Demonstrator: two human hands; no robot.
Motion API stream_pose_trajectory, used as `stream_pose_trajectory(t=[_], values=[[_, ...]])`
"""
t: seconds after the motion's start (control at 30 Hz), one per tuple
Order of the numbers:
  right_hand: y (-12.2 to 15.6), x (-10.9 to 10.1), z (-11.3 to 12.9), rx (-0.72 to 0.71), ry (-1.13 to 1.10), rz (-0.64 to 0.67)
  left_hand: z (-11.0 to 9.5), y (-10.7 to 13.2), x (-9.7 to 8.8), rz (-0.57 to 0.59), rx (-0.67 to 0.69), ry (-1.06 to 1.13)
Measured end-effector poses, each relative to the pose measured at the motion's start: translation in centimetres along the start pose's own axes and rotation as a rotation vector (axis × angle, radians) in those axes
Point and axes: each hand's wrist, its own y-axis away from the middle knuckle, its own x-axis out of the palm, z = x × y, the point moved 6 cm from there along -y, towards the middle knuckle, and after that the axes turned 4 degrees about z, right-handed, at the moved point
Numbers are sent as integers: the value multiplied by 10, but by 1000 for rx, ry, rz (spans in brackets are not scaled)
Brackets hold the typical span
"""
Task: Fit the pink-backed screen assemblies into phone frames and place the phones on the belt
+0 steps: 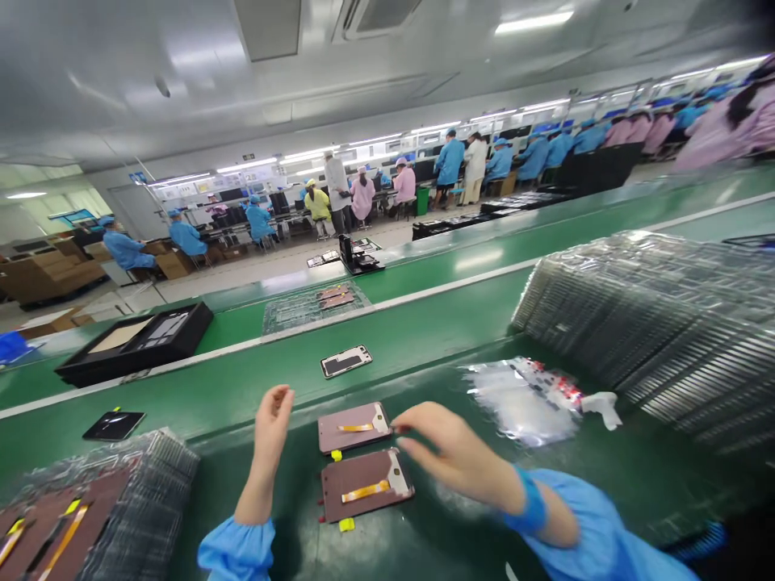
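Two pinkish-brown phone panels with orange flex strips lie on the green bench in front of me: a far panel [354,427] and a near panel [366,484]. My right hand [451,453] reaches in from the right, its fingertips pinched at the far panel's right corner. My left hand [272,428] hovers just left of the far panel, fingers curled loosely, holding nothing that I can see.
A phone part [345,361] lies on the conveyor belt beyond. Stacked clear trays [659,323] fill the right; another tray stack with panels [90,516] sits at left. Clear bags [526,395] lie right of my hand. A black tray [136,339] and seated workers are farther off.
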Motion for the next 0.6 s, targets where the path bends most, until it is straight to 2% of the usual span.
stream_pose_trajectory(t=[0.07,0.13,0.2,0.27,0.37,0.47,0.53,0.6], values=[[-14,40,-10,-81,162,126,34,-22,25,109,-60,-103],[-24,81,-25,-100,269,180,61,-42,41,194,-81,-212],[-27,114,-37,-110,289,202,79,-60,53,266,-71,-313],[-25,135,-43,-148,330,213,92,-76,66,330,-61,-395],[-21,143,-41,-221,388,192,106,-95,84,401,-72,-478],[-20,133,-32,-311,366,92,114,-106,94,441,-66,-496],[-21,121,-26,-358,325,16,113,-107,91,433,-42,-469],[-21,105,-24,-358,280,-37,107,-105,80,379,-20,-417]])
